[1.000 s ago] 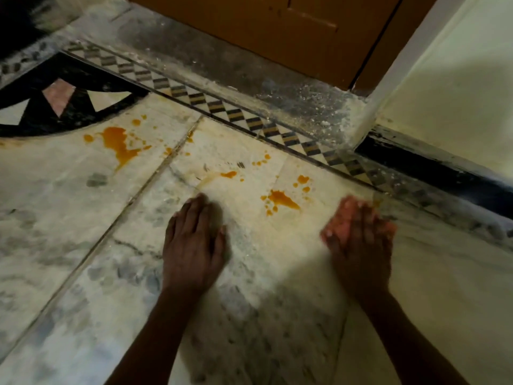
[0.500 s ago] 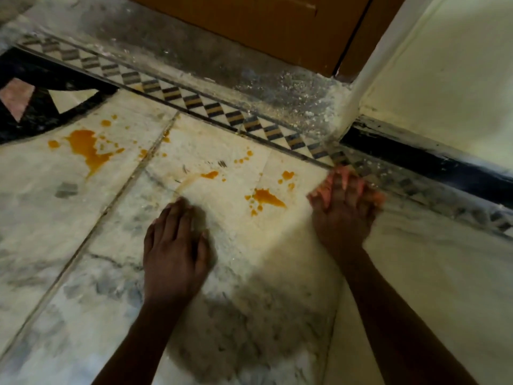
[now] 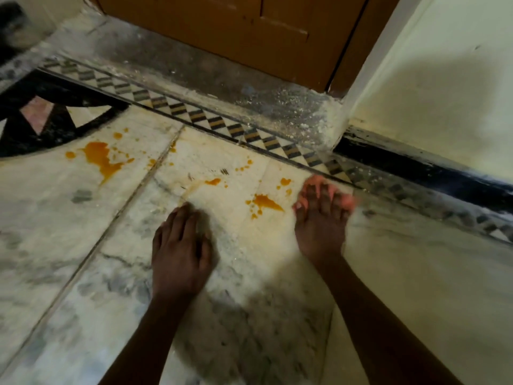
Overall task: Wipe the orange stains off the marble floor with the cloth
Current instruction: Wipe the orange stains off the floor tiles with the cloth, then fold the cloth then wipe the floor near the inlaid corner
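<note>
Orange stains mark the pale marble floor: a large splash at the left, a small smear in the middle, and a splat with drops beside it. My right hand presses a pink cloth flat on the floor just right of that splat; the cloth shows only around my fingertips. My left hand rests palm down on the marble below the middle smear, fingers together, holding nothing.
A checkered inlay strip crosses the floor beyond the stains. Behind it lie a dusty grey threshold and an orange-brown door. A cream wall with a black skirting stands at the right. A black inlay pattern sits far left.
My right hand has slid the cloth forward and left, from the open marble up toward the inlay strip and next to the splat. My left hand has stayed planted.
</note>
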A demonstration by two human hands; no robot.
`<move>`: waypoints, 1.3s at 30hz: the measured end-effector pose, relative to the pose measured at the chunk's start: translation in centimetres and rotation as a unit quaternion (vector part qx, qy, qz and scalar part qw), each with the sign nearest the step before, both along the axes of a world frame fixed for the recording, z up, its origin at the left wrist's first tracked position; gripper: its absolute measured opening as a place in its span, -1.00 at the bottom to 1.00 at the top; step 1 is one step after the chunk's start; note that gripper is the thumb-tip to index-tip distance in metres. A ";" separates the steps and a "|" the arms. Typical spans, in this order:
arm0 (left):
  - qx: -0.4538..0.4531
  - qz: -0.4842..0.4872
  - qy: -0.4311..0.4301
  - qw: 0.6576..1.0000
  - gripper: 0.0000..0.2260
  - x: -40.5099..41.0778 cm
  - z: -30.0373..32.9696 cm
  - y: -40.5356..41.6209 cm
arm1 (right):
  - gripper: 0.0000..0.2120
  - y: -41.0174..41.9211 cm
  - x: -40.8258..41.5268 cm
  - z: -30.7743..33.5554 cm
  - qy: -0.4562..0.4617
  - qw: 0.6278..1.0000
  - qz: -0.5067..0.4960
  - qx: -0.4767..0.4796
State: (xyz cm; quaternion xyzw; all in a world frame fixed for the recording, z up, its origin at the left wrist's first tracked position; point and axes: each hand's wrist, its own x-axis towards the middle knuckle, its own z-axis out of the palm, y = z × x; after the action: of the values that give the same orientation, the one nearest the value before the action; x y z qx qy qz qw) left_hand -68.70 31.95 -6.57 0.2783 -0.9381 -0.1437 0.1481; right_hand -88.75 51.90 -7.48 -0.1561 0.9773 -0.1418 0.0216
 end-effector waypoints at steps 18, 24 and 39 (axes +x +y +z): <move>0.570 -0.018 0.127 0.812 -0.78 1.1 8.2 9.8 | -0.56 1.8 10.3 10.9 -0.412 0.668 -0.062 -0.616; 0.548 0.056 0.197 0.811 -0.80 1.8 10.6 11.1 | -0.80 2.6 10.7 13.1 -0.299 0.743 -0.052 -0.597; 0.531 0.012 0.242 0.812 -0.86 1.3 14.8 12.2 | -0.74 5.7 14.9 14.6 -0.258 0.808 0.086 -0.522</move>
State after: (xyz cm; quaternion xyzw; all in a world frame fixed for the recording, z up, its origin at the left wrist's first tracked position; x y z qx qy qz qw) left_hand -67.43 44.16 8.19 0.2808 -0.6464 -0.6805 0.2007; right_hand -73.82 57.58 7.13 -0.1846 0.6970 -0.6633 0.2003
